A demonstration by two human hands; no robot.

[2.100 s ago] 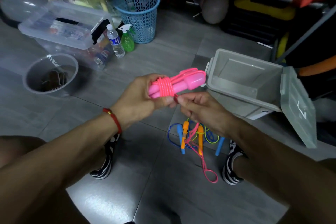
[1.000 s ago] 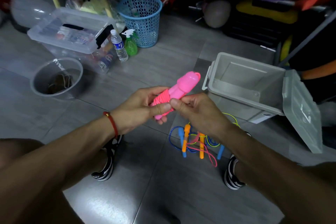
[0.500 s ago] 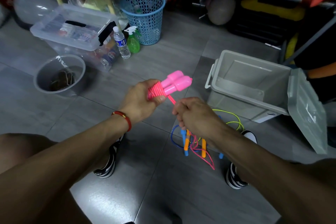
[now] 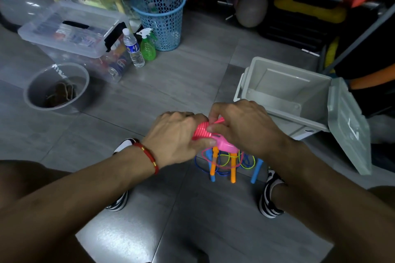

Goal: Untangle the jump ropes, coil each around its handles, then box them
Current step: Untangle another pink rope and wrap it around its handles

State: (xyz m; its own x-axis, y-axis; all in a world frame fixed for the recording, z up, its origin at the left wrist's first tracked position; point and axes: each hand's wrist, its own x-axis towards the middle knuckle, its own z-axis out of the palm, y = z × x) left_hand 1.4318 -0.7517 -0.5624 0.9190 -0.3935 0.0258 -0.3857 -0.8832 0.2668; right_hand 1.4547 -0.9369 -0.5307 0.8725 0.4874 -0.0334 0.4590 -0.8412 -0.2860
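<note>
Pink jump rope [image 4: 205, 133], nearly all coiled round its handles, is gripped by the left hand [image 4: 177, 136], while its last strand is pinched by the right hand [image 4: 245, 126]. Beyond, on the floor [image 4: 171, 92], orange and blue ropes [image 4: 230, 162] are left tangled. Farther off, the grey box [image 4: 299, 92] is seen open, with nothing visible inside.

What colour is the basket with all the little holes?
Blue. The basket stands on the floor near the spray bottle, clear in the head view.
</note>
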